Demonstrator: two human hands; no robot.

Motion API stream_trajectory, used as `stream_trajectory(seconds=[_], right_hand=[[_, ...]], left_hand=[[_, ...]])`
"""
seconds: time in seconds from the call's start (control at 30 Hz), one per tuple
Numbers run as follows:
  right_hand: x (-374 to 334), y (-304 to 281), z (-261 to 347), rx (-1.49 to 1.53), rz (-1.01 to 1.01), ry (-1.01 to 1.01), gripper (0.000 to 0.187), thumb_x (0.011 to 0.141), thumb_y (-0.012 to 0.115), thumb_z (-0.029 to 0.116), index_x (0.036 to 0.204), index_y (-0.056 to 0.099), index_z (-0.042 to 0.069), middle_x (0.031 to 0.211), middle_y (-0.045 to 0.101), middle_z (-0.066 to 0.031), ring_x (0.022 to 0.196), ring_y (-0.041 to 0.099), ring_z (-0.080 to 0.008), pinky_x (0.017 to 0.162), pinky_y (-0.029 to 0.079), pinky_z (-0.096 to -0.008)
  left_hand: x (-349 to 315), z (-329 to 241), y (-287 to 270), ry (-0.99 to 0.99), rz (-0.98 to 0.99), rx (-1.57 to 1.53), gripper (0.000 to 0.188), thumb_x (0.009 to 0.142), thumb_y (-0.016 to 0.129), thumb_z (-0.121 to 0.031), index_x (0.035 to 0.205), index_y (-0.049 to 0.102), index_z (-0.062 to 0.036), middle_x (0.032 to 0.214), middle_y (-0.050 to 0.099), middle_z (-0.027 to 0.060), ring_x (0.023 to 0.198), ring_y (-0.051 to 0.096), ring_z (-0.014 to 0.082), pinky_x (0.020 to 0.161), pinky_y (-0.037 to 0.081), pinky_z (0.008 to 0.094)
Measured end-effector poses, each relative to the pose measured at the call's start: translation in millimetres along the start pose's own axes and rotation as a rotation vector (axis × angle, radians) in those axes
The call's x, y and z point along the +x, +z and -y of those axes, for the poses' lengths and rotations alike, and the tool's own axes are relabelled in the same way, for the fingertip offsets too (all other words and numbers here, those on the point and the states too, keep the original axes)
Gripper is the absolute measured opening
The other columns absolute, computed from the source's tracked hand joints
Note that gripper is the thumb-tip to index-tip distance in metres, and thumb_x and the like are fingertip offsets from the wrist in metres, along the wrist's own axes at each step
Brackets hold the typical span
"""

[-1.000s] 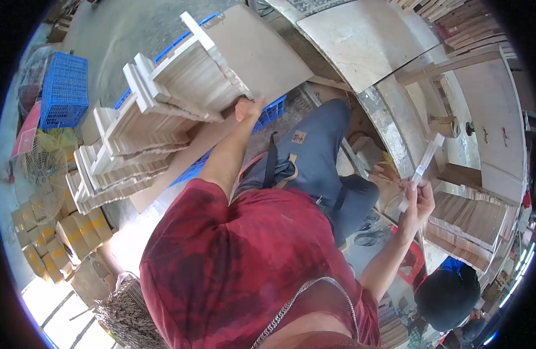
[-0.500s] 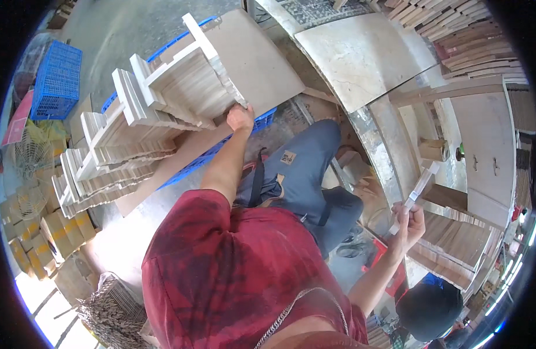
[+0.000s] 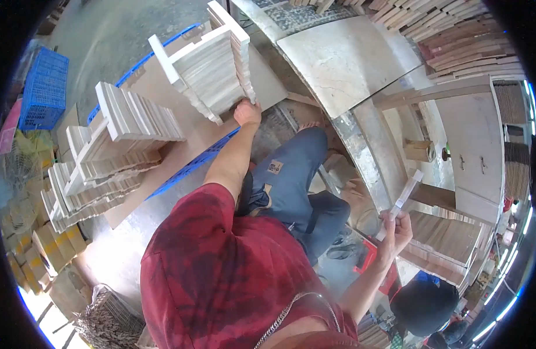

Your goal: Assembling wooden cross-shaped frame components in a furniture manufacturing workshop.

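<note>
Wooden frame stack (image 3: 212, 65), pale, squared; left grip (image 3: 247, 113) clasping its corner; right grip (image 3: 396, 234) holding flat strip (image 3: 408, 189).

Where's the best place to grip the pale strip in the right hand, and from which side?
Probably the free upper end of the pale strip, coming from the picture's upper right. It is long and narrow, slants up and rightward in view, and the right hand pinches it lower down, leaving that end exposed.
</note>
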State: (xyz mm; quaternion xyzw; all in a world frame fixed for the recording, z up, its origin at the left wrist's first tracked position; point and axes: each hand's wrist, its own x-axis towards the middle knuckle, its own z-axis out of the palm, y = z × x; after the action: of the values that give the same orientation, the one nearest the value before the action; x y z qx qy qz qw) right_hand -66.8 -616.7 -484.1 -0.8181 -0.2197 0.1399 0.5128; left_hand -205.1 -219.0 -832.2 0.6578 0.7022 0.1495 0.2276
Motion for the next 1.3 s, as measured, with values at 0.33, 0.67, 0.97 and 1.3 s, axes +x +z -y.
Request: stream_trajectory(seconds=[0.33, 0.67, 0.97, 1.3], right_hand=[[-1.6, -2.7, -8.6, 0.09, -0.066, 0.011, 0.017, 0.095, 0.066, 0.016, 0.099, 0.065, 0.0, 0.088, 0.072, -0.0079, 0.081, 0.064, -0.0115, 0.081, 0.046, -0.0271], [29.4, 19.0, -40.3, 0.636, 0.07, 0.049, 0.024, 0.101, 0.063, 0.025, 0.105, 0.062, 0.002, 0.077, 0.064, -0.0052, 0.072, 0.061, -0.0136, 0.067, 0.046, -0.0278], [25.9, 8.2, -54.6, 1.314, 0.199, 0.157, 0.041, 0.107, 0.04, 0.039, 0.103, 0.057, 0.001, 0.07, 0.049, -0.0021, 0.064, 0.044, -0.0163, 0.081, 0.042, -0.0381], [16.6, 0.6, -64.9, 1.205, 0.113, 0.148, 0.038, 0.104, 0.051, 0.035, 0.107, 0.059, -0.002, 0.071, 0.057, -0.0072, 0.063, 0.05, -0.0178, 0.071, 0.044, -0.0353]], left_hand=[[-9.1, -22.4, 3.7, 0.053, 0.18, 0.066, 0.048, 0.083, 0.071, -0.047, 0.103, 0.072, -0.0037, 0.113, 0.071, 0.0212, 0.107, 0.069, 0.0365, 0.094, 0.054, 0.0461], [-52.7, -75.9, -327.1, 0.864, -0.374, -0.406, 0.017, 0.087, 0.076, -0.011, 0.101, 0.074, -0.0007, 0.09, 0.073, 0.0073, 0.082, 0.067, 0.0176, 0.078, 0.054, 0.0305], [28.4, -108.7, -403.4, 0.592, -0.034, 0.6, 0.035, 0.081, 0.075, -0.034, 0.1, 0.077, -0.0053, 0.096, 0.074, 0.0182, 0.095, 0.07, 0.0379, 0.086, 0.054, 0.0468], [47.0, -96.9, -404.7, 0.664, -0.03, 0.504, 0.03, 0.074, 0.08, -0.027, 0.093, 0.077, -0.0036, 0.092, 0.074, 0.0198, 0.092, 0.071, 0.0362, 0.081, 0.056, 0.044]])
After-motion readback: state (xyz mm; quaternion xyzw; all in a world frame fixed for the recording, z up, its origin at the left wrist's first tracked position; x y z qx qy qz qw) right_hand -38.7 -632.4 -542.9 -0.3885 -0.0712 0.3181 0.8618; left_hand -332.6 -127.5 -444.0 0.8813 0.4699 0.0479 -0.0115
